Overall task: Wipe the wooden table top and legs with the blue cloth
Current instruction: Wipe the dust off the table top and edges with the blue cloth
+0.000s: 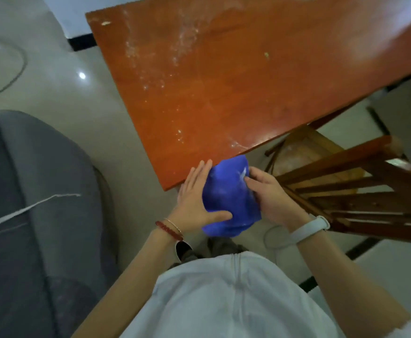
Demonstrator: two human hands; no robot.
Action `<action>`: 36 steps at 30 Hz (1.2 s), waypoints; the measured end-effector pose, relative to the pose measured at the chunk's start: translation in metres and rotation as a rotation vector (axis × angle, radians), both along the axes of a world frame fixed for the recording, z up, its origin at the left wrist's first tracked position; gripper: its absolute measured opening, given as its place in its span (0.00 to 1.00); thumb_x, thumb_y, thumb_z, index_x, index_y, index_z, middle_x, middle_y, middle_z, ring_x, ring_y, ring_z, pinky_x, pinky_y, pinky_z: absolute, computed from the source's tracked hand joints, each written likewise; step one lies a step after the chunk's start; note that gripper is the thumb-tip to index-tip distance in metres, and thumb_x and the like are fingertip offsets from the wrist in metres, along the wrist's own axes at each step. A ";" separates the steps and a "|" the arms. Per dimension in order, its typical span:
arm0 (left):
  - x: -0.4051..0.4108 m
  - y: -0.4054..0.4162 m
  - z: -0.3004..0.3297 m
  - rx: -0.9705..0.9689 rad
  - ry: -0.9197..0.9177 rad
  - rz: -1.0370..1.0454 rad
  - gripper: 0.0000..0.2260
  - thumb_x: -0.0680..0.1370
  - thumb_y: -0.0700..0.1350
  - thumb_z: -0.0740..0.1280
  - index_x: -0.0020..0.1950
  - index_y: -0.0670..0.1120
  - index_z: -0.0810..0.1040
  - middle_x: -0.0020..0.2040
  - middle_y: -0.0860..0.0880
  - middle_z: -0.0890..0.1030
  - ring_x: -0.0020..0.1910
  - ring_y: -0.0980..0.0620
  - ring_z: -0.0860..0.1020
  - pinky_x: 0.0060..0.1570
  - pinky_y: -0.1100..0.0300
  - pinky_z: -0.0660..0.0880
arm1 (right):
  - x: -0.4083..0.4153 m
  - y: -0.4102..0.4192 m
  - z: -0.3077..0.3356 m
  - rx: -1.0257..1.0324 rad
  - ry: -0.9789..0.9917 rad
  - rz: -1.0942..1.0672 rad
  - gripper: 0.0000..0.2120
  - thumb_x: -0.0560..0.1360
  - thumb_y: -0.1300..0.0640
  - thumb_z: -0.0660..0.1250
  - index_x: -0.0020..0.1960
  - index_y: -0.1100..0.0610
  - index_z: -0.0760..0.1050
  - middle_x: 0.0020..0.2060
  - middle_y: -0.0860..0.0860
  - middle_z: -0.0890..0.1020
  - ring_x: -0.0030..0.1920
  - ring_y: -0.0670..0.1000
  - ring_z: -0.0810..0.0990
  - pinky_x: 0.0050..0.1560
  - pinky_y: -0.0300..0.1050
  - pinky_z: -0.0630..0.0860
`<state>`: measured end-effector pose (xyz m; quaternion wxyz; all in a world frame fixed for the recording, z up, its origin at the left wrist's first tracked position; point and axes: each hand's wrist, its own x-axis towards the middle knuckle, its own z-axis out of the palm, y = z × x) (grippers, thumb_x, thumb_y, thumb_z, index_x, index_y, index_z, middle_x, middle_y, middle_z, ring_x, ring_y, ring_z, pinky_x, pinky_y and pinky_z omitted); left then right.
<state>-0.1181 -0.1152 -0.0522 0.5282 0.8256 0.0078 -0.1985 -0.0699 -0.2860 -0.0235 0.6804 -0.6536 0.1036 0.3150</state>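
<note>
The left hand lay flat and spread against the left side of the blue cloth, its fingers extended toward the near corner of the wooden surface and its thumb pressed across the cloth's lower part; the fingers were released, not curled around anything. The right hand came in from the other side with its wrist bent, its fingers hooked over the cloth's upper right edge and grasping it. The cloth sat bunched between the two hands, just in front of the surface's near corner, its top fold touching or overlapping that corner; which of the two could not be told.

A red bead bracelet and a thin bangle circled the left wrist, and a white band the right.

Beyond the fingertips the surface showed pale dusty streaks and a few crumbs. Its far right part was blurred and ran out of view. To the right of the right fingers stood a wooden chair, partly under the surface and cut off at the edge. The table legs were hidden beneath the top. A grey sofa lay left of the left hand.
</note>
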 end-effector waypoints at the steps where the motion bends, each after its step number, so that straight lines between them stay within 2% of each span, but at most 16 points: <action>1: 0.011 -0.001 0.005 -0.125 0.070 0.006 0.46 0.58 0.62 0.72 0.66 0.68 0.44 0.72 0.60 0.51 0.74 0.57 0.50 0.71 0.56 0.53 | 0.004 -0.007 0.003 0.030 -0.001 -0.022 0.11 0.79 0.64 0.54 0.49 0.56 0.74 0.39 0.49 0.82 0.41 0.48 0.80 0.44 0.43 0.77; 3: 0.034 -0.003 0.013 -0.375 0.226 0.000 0.48 0.65 0.49 0.76 0.70 0.63 0.43 0.71 0.50 0.63 0.70 0.54 0.64 0.68 0.56 0.62 | 0.012 -0.018 0.008 0.062 0.010 -0.078 0.10 0.79 0.62 0.54 0.51 0.55 0.74 0.40 0.48 0.83 0.41 0.47 0.81 0.43 0.42 0.78; 5: 0.053 -0.009 0.017 -0.458 0.306 -0.012 0.42 0.71 0.37 0.71 0.74 0.54 0.46 0.65 0.41 0.73 0.61 0.51 0.73 0.62 0.56 0.71 | 0.022 -0.028 0.010 0.012 0.012 -0.137 0.09 0.79 0.61 0.56 0.55 0.55 0.73 0.43 0.49 0.81 0.42 0.48 0.80 0.41 0.43 0.77; 6: 0.062 -0.012 0.016 -0.430 0.302 -0.001 0.40 0.71 0.35 0.70 0.73 0.53 0.50 0.63 0.38 0.75 0.59 0.49 0.75 0.60 0.55 0.73 | 0.027 -0.032 0.008 -0.055 0.005 -0.173 0.10 0.79 0.60 0.57 0.58 0.55 0.71 0.45 0.50 0.80 0.43 0.49 0.80 0.41 0.43 0.76; 8: 0.079 -0.020 0.015 -0.379 0.249 0.053 0.36 0.68 0.40 0.72 0.69 0.58 0.57 0.59 0.37 0.76 0.59 0.45 0.75 0.60 0.51 0.72 | 0.040 -0.042 0.000 -0.211 -0.041 -0.206 0.14 0.79 0.59 0.59 0.63 0.50 0.67 0.50 0.53 0.78 0.48 0.52 0.79 0.44 0.45 0.75; 10: 0.096 -0.029 0.014 -0.368 0.191 0.103 0.29 0.69 0.41 0.72 0.63 0.60 0.63 0.54 0.40 0.78 0.57 0.45 0.76 0.59 0.50 0.72 | 0.053 -0.054 -0.009 -0.321 -0.168 -0.145 0.15 0.78 0.58 0.60 0.60 0.43 0.66 0.57 0.53 0.75 0.56 0.53 0.75 0.52 0.48 0.73; 12: 0.115 -0.043 0.015 -0.356 0.126 0.154 0.23 0.72 0.36 0.69 0.60 0.55 0.65 0.48 0.45 0.78 0.51 0.48 0.78 0.52 0.56 0.75 | 0.067 -0.065 -0.013 -0.361 -0.284 -0.045 0.11 0.77 0.51 0.60 0.58 0.39 0.67 0.63 0.50 0.70 0.63 0.49 0.70 0.60 0.45 0.70; 14: 0.136 -0.059 0.019 -0.321 0.057 0.227 0.18 0.73 0.35 0.68 0.58 0.49 0.67 0.52 0.48 0.77 0.50 0.51 0.77 0.50 0.61 0.76 | 0.082 -0.072 -0.012 -0.330 -0.297 0.068 0.15 0.76 0.44 0.61 0.62 0.41 0.67 0.68 0.48 0.66 0.66 0.45 0.65 0.62 0.39 0.65; 16: 0.159 -0.076 0.020 -0.307 0.029 0.317 0.16 0.73 0.34 0.68 0.56 0.47 0.68 0.57 0.45 0.76 0.53 0.51 0.76 0.52 0.61 0.75 | 0.097 -0.079 -0.014 -0.266 -0.251 0.170 0.26 0.73 0.42 0.64 0.68 0.47 0.63 0.70 0.48 0.64 0.67 0.44 0.65 0.64 0.40 0.65; 18: 0.182 -0.090 0.020 -0.308 0.042 0.388 0.15 0.73 0.34 0.68 0.55 0.46 0.69 0.56 0.46 0.76 0.52 0.53 0.76 0.50 0.64 0.74 | 0.114 -0.083 -0.017 -0.238 -0.256 0.172 0.32 0.72 0.46 0.67 0.72 0.51 0.60 0.69 0.48 0.66 0.67 0.46 0.68 0.64 0.45 0.69; 20: 0.205 -0.102 0.023 -0.308 0.034 0.406 0.13 0.73 0.34 0.67 0.55 0.44 0.70 0.52 0.49 0.76 0.49 0.57 0.76 0.47 0.69 0.74 | 0.133 -0.086 -0.019 -0.286 -0.319 0.052 0.27 0.75 0.59 0.66 0.71 0.55 0.61 0.67 0.50 0.69 0.65 0.48 0.70 0.63 0.47 0.71; 22: 0.223 -0.110 0.024 -0.294 0.014 0.400 0.13 0.74 0.35 0.67 0.57 0.41 0.71 0.51 0.50 0.75 0.47 0.59 0.75 0.46 0.71 0.73 | 0.151 -0.089 -0.017 -0.383 -0.330 -0.119 0.24 0.75 0.65 0.63 0.69 0.55 0.63 0.63 0.49 0.71 0.59 0.46 0.73 0.59 0.46 0.73; 25: 0.241 -0.109 0.019 -0.173 -0.010 0.440 0.12 0.75 0.38 0.65 0.58 0.42 0.72 0.51 0.49 0.76 0.46 0.59 0.74 0.46 0.71 0.72 | 0.175 -0.094 -0.015 -0.632 -0.395 -0.311 0.21 0.73 0.62 0.62 0.65 0.51 0.66 0.53 0.49 0.75 0.49 0.50 0.76 0.50 0.52 0.77; 29: 0.245 -0.086 0.002 0.132 -0.034 0.469 0.11 0.77 0.42 0.63 0.59 0.44 0.72 0.57 0.48 0.74 0.50 0.57 0.73 0.52 0.62 0.71 | 0.204 -0.096 -0.015 -1.045 -0.608 -0.420 0.24 0.71 0.61 0.63 0.67 0.52 0.66 0.53 0.58 0.72 0.53 0.57 0.71 0.46 0.48 0.72; 32: 0.232 -0.064 -0.009 0.280 -0.061 0.506 0.11 0.77 0.41 0.62 0.59 0.44 0.73 0.59 0.46 0.73 0.55 0.54 0.72 0.58 0.59 0.70 | 0.221 -0.093 -0.027 -1.178 -0.592 -0.313 0.26 0.70 0.64 0.64 0.68 0.53 0.68 0.54 0.61 0.70 0.54 0.60 0.68 0.51 0.53 0.71; 36: 0.203 -0.038 -0.023 0.492 -0.085 0.459 0.13 0.76 0.43 0.62 0.60 0.46 0.73 0.63 0.47 0.70 0.65 0.48 0.67 0.64 0.50 0.63 | 0.216 -0.080 -0.062 -1.197 -0.517 -0.081 0.19 0.68 0.62 0.65 0.59 0.58 0.73 0.61 0.61 0.68 0.59 0.63 0.67 0.58 0.60 0.68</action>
